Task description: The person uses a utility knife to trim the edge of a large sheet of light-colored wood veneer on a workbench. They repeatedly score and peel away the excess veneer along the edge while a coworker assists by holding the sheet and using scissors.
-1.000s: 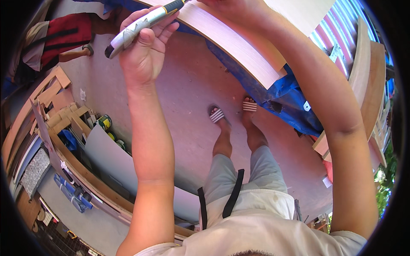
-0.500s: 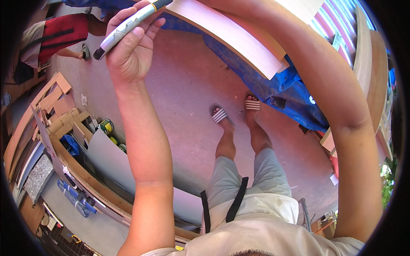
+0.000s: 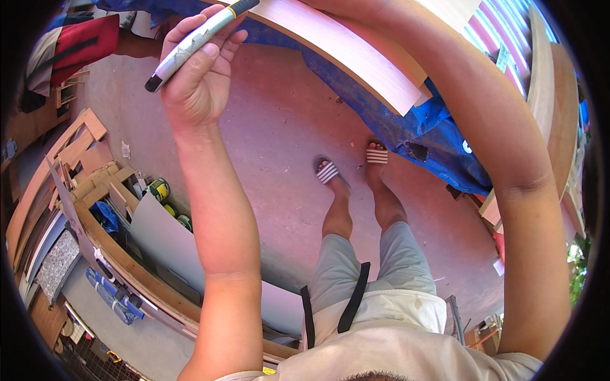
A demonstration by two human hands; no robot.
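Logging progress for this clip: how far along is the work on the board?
Done: the pale board lies on a blue tarp, with no cut or line visible on it. In hand: the left hand grips a grey utility knife, tip at the board's near edge; the right hand is mostly out of view at the top, its arm reaching over the board. Left: the whole edge appears unworked.

Left hand [image 3: 198, 76] grips a utility knife [image 3: 197, 39] (blade end up) against a pale board [image 3: 356, 54].

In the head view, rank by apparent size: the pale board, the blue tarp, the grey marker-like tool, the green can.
Blue tarp; pale board, though partly cut off; grey tool in the left hand, nearer the camera; green can.
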